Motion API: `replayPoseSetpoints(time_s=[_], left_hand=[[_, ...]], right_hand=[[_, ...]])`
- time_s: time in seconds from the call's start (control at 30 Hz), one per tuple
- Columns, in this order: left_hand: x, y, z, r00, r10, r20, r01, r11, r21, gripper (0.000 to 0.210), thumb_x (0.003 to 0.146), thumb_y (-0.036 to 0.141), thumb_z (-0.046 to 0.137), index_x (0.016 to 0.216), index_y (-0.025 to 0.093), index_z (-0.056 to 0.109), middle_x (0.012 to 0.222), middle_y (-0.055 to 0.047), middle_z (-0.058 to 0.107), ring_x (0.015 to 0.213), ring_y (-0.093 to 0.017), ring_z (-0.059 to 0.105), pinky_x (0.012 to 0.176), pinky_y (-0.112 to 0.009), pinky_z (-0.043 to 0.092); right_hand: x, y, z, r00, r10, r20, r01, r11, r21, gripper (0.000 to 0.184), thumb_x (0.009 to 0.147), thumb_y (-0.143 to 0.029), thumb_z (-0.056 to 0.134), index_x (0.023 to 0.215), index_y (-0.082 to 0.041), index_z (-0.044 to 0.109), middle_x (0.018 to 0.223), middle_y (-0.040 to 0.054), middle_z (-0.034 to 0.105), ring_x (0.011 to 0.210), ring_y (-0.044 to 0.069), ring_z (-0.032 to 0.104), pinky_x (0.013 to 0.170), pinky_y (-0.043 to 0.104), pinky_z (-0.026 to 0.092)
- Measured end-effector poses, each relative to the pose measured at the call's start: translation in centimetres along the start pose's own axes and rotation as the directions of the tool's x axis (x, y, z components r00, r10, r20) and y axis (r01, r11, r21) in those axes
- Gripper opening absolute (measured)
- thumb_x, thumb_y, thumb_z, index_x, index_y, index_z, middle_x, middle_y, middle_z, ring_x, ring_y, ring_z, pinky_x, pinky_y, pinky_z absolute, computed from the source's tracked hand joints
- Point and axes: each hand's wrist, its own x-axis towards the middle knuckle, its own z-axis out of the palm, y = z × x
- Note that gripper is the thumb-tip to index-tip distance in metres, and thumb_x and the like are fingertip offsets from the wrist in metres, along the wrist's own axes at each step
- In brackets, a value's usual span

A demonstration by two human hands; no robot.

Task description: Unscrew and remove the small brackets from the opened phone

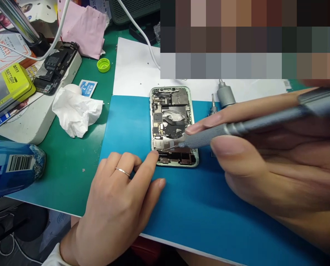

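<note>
An opened smartphone with a pale green frame lies on the blue mat, its circuit boards and inner metal plate exposed. My left hand, wearing a ring, reaches from below. Its index fingertip touches the phone's lower left edge, the thumb stays apart from it, and the other fingers are bent. Close to the camera, my right hand pinches a slim grey metal tool with a knurled grip, like a pen. The tool's thin tip is at the lower left inside the phone, beside my left index finger; its exact shape is too small to tell.
Grey metal bits or tool heads stand beyond the phone. Leftward are a crumpled white tissue, a green cap, another opened phone, a yellow battery box and a blue packet. A white cable hangs behind.
</note>
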Motion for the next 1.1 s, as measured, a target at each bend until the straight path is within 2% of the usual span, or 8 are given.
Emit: replayPoseSetpoints(time_s=[0.1, 0.2, 0.37, 0.53, 0.67, 0.83, 0.97, 1.1], left_hand=[[0.2, 0.1, 0.1, 0.999, 0.019, 0.030, -0.020, 0.999, 0.039, 0.045, 0.107, 0.028, 0.052, 0.150, 0.013, 0.051, 0.097, -0.006, 0.056, 0.082, -0.023, 0.045, 0.072, -0.040, 0.036], [0.3, 0.2, 0.1, 0.999, 0.027, 0.038, -0.029, 0.998, 0.048, 0.043, 0.108, 0.027, 0.050, 0.148, 0.013, 0.053, 0.097, -0.006, 0.055, 0.082, -0.023, 0.044, 0.071, -0.040, 0.035], [0.4, 0.3, 0.1, 0.999, 0.023, 0.045, -0.025, 0.998, 0.056, 0.043, 0.108, 0.029, 0.051, 0.147, 0.012, 0.054, 0.098, -0.007, 0.055, 0.082, -0.024, 0.045, 0.071, -0.041, 0.035], [0.5, 0.3, 0.2, 0.999, 0.022, 0.046, -0.025, 0.998, 0.057, 0.043, 0.108, 0.030, 0.052, 0.147, 0.013, 0.054, 0.097, -0.006, 0.055, 0.082, -0.024, 0.045, 0.072, -0.041, 0.036], [0.5, 0.3, 0.2, 0.999, 0.026, 0.038, -0.028, 0.998, 0.058, 0.043, 0.107, 0.030, 0.053, 0.146, 0.012, 0.055, 0.096, -0.006, 0.054, 0.082, -0.024, 0.045, 0.072, -0.041, 0.036], [0.5, 0.3, 0.1, 0.999, 0.028, 0.043, -0.031, 0.998, 0.055, 0.043, 0.107, 0.030, 0.052, 0.147, 0.012, 0.055, 0.097, -0.006, 0.055, 0.082, -0.024, 0.046, 0.072, -0.041, 0.037], [0.5, 0.4, 0.2, 0.999, 0.029, 0.042, -0.031, 0.998, 0.058, 0.042, 0.108, 0.031, 0.052, 0.145, 0.012, 0.056, 0.096, -0.006, 0.055, 0.081, -0.023, 0.045, 0.071, -0.041, 0.037], [0.5, 0.3, 0.1, 0.999, 0.022, 0.041, -0.025, 0.998, 0.060, 0.042, 0.108, 0.031, 0.052, 0.145, 0.012, 0.056, 0.096, -0.006, 0.056, 0.081, -0.023, 0.045, 0.072, -0.040, 0.037]], right_hand=[[0.3, 0.4, -0.1, 0.983, -0.127, 0.129, 0.125, 0.992, 0.024, 0.045, 0.081, -0.012, 0.077, 0.114, -0.041, 0.068, 0.089, -0.0016, 0.068, 0.082, 0.020, 0.078, 0.053, 0.027, 0.065], [0.2, 0.5, -0.3, 0.968, -0.150, 0.201, 0.154, 0.988, -0.001, 0.066, 0.082, -0.010, 0.078, 0.131, -0.048, 0.057, 0.117, -0.0030, 0.071, 0.087, 0.019, 0.078, 0.062, 0.028, 0.069], [0.1, 0.2, -0.5, 0.985, -0.050, 0.165, 0.049, 0.999, 0.010, 0.041, 0.085, -0.018, 0.075, 0.115, -0.044, 0.064, 0.127, -0.0035, 0.067, 0.090, 0.021, 0.078, 0.061, 0.033, 0.071], [0.4, -0.2, -0.3, 0.978, 0.046, 0.204, -0.042, 0.999, -0.027, 0.048, 0.083, -0.016, 0.075, 0.120, -0.044, 0.062, 0.124, -0.0035, 0.068, 0.088, 0.021, 0.078, 0.063, 0.034, 0.071], [0.3, 0.0, 0.0, 0.979, 0.027, 0.203, -0.023, 0.999, -0.024, 0.032, 0.084, -0.018, 0.074, 0.106, -0.041, 0.068, 0.128, -0.0042, 0.067, 0.092, 0.021, 0.078, 0.066, 0.036, 0.071], [0.3, -0.2, -0.1, 0.988, 0.016, 0.155, -0.016, 1.000, 0.004, 0.051, 0.082, -0.017, 0.077, 0.120, -0.046, 0.062, 0.123, -0.0052, 0.069, 0.088, 0.021, 0.078, 0.062, 0.037, 0.070], [0.6, -0.8, -0.5, 0.968, 0.070, 0.239, -0.062, 0.997, -0.039, 0.037, 0.084, -0.014, 0.072, 0.108, -0.040, 0.063, 0.116, -0.0042, 0.070, 0.092, 0.021, 0.077, 0.067, 0.036, 0.071], [0.7, -0.7, -0.5, 0.975, 0.052, 0.215, -0.039, 0.997, -0.063, 0.046, 0.085, -0.018, 0.074, 0.118, -0.046, 0.060, 0.096, -0.0041, 0.070, 0.089, 0.022, 0.077, 0.060, 0.035, 0.069]])
